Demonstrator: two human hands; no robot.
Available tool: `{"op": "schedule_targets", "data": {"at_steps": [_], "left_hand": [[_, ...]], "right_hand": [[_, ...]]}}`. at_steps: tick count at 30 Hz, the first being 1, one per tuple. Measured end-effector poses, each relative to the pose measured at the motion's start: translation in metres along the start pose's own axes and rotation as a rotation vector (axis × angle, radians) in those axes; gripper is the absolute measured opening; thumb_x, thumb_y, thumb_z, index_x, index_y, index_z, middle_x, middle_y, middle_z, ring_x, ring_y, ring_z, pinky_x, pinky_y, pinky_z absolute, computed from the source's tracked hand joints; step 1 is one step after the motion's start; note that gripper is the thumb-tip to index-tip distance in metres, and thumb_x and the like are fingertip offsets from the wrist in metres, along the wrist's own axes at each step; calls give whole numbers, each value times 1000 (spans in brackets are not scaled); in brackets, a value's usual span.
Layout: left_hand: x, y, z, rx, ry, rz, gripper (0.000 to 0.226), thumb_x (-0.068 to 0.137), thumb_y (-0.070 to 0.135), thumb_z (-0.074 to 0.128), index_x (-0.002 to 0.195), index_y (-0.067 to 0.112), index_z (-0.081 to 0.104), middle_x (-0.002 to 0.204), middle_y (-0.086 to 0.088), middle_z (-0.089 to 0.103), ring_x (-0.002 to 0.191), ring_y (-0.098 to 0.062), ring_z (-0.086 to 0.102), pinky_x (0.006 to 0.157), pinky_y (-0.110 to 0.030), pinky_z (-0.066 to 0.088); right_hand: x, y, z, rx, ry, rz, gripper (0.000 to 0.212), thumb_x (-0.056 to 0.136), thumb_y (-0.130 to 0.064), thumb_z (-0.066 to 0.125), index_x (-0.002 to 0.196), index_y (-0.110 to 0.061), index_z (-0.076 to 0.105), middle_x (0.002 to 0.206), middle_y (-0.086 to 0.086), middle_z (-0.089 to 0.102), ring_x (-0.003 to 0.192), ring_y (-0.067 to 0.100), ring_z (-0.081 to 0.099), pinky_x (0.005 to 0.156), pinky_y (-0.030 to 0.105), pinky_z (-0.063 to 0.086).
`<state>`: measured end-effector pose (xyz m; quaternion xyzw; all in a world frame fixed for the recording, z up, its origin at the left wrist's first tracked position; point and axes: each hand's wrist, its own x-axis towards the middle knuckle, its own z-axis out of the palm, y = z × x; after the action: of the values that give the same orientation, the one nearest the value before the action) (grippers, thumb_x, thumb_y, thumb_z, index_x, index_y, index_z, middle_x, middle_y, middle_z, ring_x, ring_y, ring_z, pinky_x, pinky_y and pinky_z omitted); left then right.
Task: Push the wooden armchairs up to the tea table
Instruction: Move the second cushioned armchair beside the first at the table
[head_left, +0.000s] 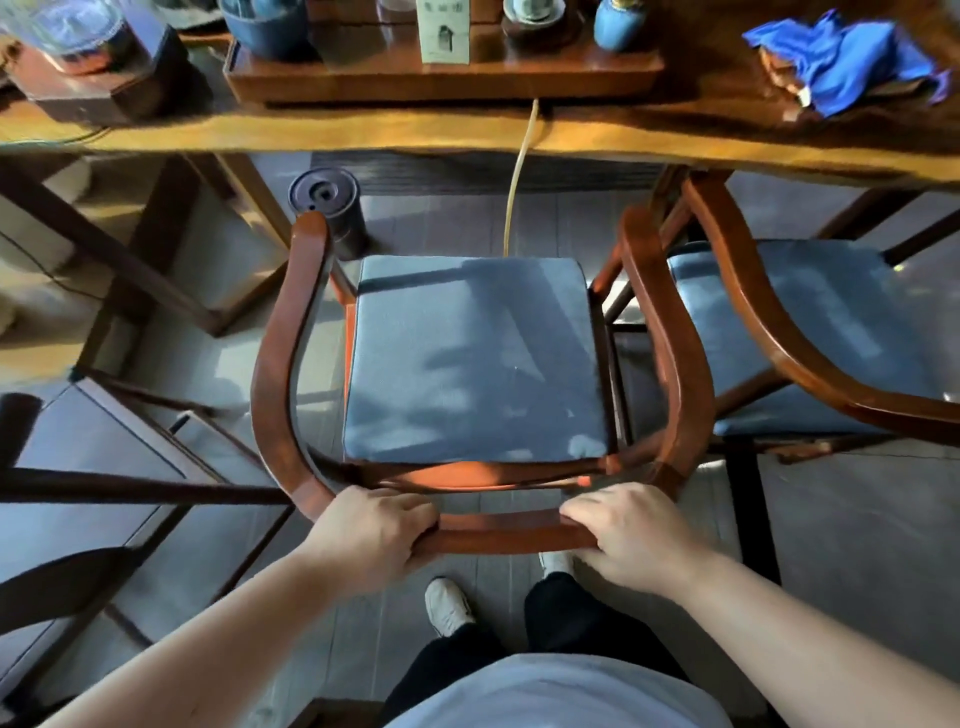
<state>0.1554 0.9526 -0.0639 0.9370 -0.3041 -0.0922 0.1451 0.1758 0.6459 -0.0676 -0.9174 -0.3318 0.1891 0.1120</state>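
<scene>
A wooden armchair (280, 364) with a curved reddish-brown rail and a blue-grey seat cushion stands right in front of me, facing the tea table (363, 132). My left hand (371, 535) and my right hand (631, 535) both grip the top back rail, one on each side of its middle. The chair's arm tips sit just short of the table's front edge. A second armchair (753, 332) of the same kind stands to the right, its front tucked under the table.
A wooden tea tray (441, 78) with cups and a blue jar sits on the table, with a blue cloth (841, 57) at the right. A dark cylindrical bin (330, 208) and a hanging cord (519, 176) are under the table. Dark wooden furniture frames stand at the left.
</scene>
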Motion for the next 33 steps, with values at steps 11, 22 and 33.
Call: {"op": "schedule_targets", "data": {"at_steps": [11,22,33], "left_hand": [[-1,-45,-19,83,-14,-61,25,67,48,63,72,23,62,65,11,65,57,-19,63,41,-24,46],[32,-1,2,112,45,-38,27,67,44,74,68,22,59,57,8,62,53,-18,60,39,-23,42],[57,2,5,109,8,62,32,66,45,78,74,22,57,63,9,63,58,-20,63,42,-27,46]], "right_hand": [[40,-21,-1,-8,67,-29,30,84,-45,63,96,-17,61,91,2,71,85,32,66,67,41,50],[8,25,-20,5,25,42,29,85,-43,63,103,-20,65,100,-1,72,94,29,65,74,38,50],[-7,41,-20,-5,53,80,34,85,-48,62,107,-22,64,101,-2,72,93,28,66,75,37,51]]}}
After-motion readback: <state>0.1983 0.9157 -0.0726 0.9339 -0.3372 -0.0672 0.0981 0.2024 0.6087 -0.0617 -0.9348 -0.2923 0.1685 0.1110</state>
